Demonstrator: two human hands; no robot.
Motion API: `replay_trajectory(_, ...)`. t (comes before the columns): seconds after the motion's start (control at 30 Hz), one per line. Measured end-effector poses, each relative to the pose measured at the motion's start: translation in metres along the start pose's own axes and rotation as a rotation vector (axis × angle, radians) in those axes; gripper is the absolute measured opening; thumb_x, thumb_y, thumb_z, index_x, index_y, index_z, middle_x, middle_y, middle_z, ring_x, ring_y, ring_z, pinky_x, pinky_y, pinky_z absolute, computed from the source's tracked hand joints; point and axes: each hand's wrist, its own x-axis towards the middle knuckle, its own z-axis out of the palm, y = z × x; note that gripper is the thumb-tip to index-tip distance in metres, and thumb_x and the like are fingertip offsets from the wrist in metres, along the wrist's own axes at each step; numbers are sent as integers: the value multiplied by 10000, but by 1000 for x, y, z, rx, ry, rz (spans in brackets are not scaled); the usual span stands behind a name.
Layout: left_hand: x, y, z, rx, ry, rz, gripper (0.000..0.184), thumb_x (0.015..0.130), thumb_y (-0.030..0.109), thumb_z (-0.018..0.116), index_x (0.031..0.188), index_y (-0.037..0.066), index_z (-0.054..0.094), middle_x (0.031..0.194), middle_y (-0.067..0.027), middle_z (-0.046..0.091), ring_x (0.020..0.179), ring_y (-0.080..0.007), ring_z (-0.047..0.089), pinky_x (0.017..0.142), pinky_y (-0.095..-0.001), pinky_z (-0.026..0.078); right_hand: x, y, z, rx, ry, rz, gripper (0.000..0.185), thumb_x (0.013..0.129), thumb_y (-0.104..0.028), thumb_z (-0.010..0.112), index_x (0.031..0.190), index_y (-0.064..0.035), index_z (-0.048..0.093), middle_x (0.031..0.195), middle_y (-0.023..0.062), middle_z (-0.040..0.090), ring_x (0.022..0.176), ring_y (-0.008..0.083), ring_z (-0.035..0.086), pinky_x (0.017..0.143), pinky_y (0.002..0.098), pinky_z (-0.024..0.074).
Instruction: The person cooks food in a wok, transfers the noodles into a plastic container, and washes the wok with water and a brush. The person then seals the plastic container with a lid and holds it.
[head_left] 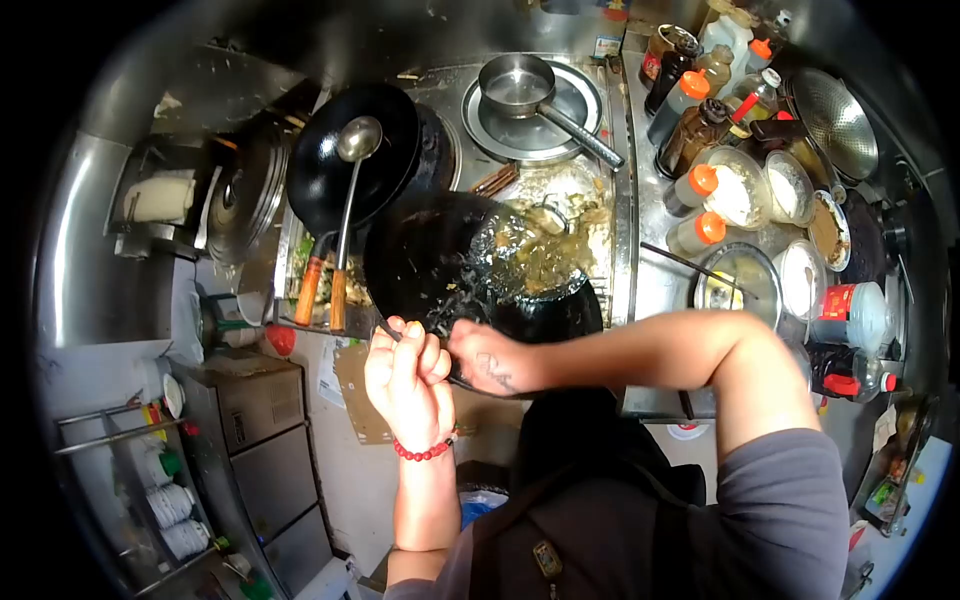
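Note:
A large black wok [420, 240] is tilted over the stove in front of me, with murky water [535, 255] and bits of food spilling at its far right side. My left hand [408, 365], a red bead bracelet at its wrist, is closed around the wok's near left edge. Close beside it, my right hand [490, 360] reaches across at the near part of the wok, its fingers curled down and partly hidden. What the right hand holds, if anything, does not show.
Left of the wok, a second black wok [330, 165] holds a ladle [358, 140]. Behind stands a small saucepan [516, 85] on a metal lid [585, 100]. Sauce bottles [690, 190], seasoning bowls [735, 195] and a strainer [835, 125] crowd the right counter.

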Motion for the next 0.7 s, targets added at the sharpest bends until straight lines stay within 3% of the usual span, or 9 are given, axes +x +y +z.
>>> replay_trajectory(0.07,2,9,13,57,-13,14,74,814,-11,509,877,19,486,651,14,396,478,-38,269,410,-172,217,1,0,8,233,21,101,214,768,-44,540,979,-72,562,743,73,473,774,161,492,627,252,395)
replay_trajectory(0.13,2,17,21,120,-82,23,115,803,-10,519,912,8,488,692,3,439,490,-39,275,417,-174,215,17,36,44,998,105,365,487,718,6,531,1189,-111,493,786,104,456,752,213,487,658,280,401)
replay_trajectory(0.23,-3,27,38,219,-108,69,174,789,-4,533,954,-2,475,719,-4,461,495,-41,280,424,-177,218,31,70,29,-29,65,-177,609,692,36,470,1276,-126,408,1066,155,435,957,322,472,833,350,407)
replay_trajectory(0.37,-9,48,50,335,-156,93,251,762,-30,539,987,-8,432,720,-3,418,514,-54,352,430,-180,280,46,123,7,-437,124,224,571,722,2,439,1285,-57,367,1102,173,422,999,372,458,903,386,389)
replay_trajectory(0.43,-8,63,50,426,-141,161,278,760,10,562,1006,-17,435,714,6,422,495,-45,337,422,-175,276,56,109,2,-168,292,223,401,808,-189,454,1174,-24,447,1109,186,449,969,373,477,861,405,400)
replay_trajectory(0.47,-6,70,49,446,-142,166,282,762,16,563,1012,-17,437,714,10,423,494,-41,330,421,-176,275,58,54,-15,441,242,397,362,850,-281,446,1096,-19,479,1002,199,500,946,353,493,830,408,400)
replay_trajectory(0.53,-3,82,48,477,-140,197,279,766,27,564,1014,-13,443,714,21,426,488,-33,312,417,-174,267,41,-16,-14,515,121,116,363,882,-316,470,1128,-49,473,954,133,478,879,263,491,758,327,415)
replay_trajectory(0.57,-4,87,50,466,-139,198,276,767,21,561,1016,-12,444,716,24,432,486,-31,308,416,-166,257,27,-6,18,160,112,-304,400,889,-330,441,1195,-73,448,953,136,477,930,288,481,808,361,410)
replay_trajectory(0.7,-11,109,46,506,-195,190,276,776,35,569,1021,-11,450,722,24,453,483,-25,299,416,-160,234,24,52,-20,97,-92,415,356,898,-329,358,1140,-83,443,1045,192,495,979,360,471,839,446,400)
